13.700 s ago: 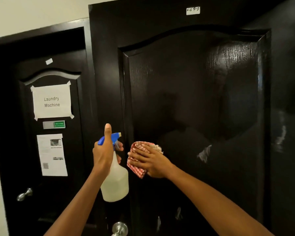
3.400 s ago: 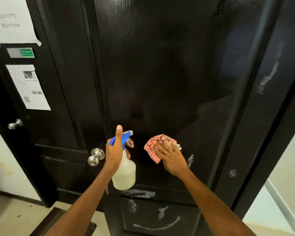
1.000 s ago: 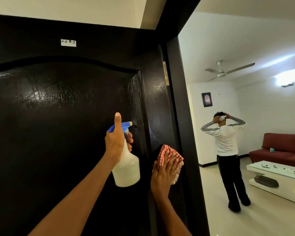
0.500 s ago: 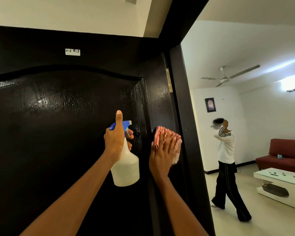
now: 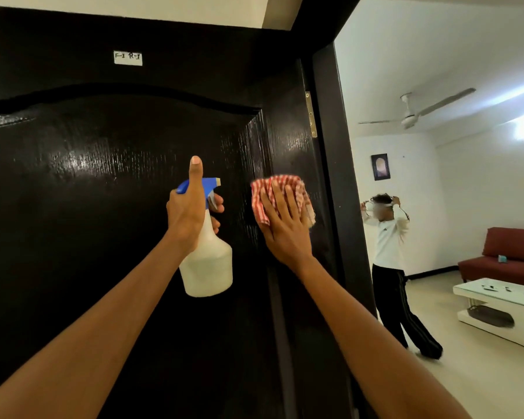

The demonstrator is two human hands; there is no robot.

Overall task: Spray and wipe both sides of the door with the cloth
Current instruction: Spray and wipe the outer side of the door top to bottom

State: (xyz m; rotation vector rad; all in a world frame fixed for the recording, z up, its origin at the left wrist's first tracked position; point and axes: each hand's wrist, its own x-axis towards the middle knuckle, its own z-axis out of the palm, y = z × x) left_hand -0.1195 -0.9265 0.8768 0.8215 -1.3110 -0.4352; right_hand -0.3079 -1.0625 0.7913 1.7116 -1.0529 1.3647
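Person [image 5: 387, 252] beyond door [image 5: 103, 207], sofa [image 5: 508, 258], table [image 5: 502, 309], ceiling fan [image 5: 412, 113]

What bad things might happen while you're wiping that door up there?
The right hand presses the cloth beside the hinge edge, so fingers might get pinched if the door swings. The left hand grips the spray bottle with fingers near the trigger, so it may squirt by accident. Another person stands nearby and might bump the door.

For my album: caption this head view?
Left hand holds spray bottle; right hand presses checked cloth against black door.
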